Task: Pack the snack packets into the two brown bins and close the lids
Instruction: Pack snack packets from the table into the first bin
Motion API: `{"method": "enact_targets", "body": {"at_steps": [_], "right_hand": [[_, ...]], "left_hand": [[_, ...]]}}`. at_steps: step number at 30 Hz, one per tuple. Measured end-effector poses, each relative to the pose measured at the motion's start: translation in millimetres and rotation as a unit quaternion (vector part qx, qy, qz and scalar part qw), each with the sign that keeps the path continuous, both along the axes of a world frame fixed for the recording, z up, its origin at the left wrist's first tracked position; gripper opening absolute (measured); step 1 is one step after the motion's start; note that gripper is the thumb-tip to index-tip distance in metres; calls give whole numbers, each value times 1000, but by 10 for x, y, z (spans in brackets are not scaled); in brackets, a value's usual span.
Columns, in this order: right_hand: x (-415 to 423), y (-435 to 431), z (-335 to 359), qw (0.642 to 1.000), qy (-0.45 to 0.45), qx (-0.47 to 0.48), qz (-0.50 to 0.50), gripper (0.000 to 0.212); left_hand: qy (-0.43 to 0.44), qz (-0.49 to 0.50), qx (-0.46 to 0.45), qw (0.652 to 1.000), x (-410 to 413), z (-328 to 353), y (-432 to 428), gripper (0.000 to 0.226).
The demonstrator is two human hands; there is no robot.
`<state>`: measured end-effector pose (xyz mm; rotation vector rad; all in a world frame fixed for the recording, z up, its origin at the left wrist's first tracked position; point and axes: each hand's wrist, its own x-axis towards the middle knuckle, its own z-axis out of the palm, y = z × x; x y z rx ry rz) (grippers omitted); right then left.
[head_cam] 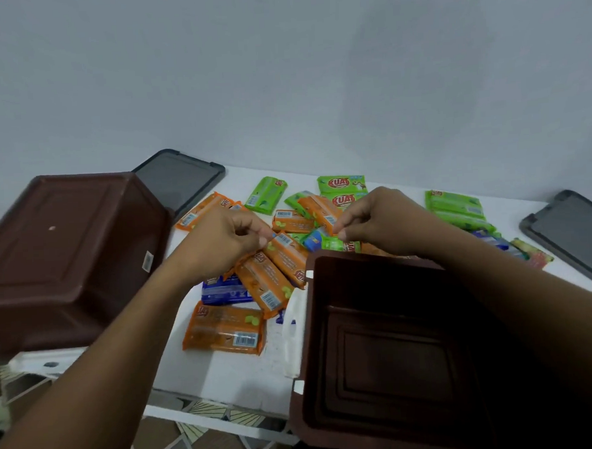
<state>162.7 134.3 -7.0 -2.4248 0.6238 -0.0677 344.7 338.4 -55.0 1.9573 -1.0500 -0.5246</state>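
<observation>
Orange, green and blue snack packets (224, 331) lie scattered over the white table (227, 372). My left hand (227, 241) hovers over the middle of the pile, its fingertips pinched on the end of an orange packet (286, 255). My right hand (380, 220) is opposite it, fingertips closed on the end of another orange packet (321, 211), just above a green one (337, 244). One brown bin (396, 339) stands open and empty at the front right, under my right forearm. The other brown bin (66, 243) lies bottom-up at the left.
A grey lid (182, 182) lies flat at the back left behind the overturned bin. A second grey lid (576, 233) lies at the right edge. A plain wall rises right behind the table. Patterned floor tiles (202, 431) show below the front edge.
</observation>
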Motion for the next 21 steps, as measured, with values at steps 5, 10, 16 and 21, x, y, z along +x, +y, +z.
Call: {"method": "enact_targets", "body": {"at_steps": [5,10,16,21], "right_hand": [[264,-3,-99,983,149,-100,-49,32],[383,35,-196,960,241,-128,-68,46],[432,43,-242,964,249,-69,-64,36],[405,-16,-248,966,250,-43,-51,44]], "left_hand": [[-92,27,119,988,276,-87,-121,6],[-205,33,234,950,496,-222,-240,20],[-269,-142,373,877,616,-100,-321,78],[-329,-218,441,806,743,-48,-288,92]]}}
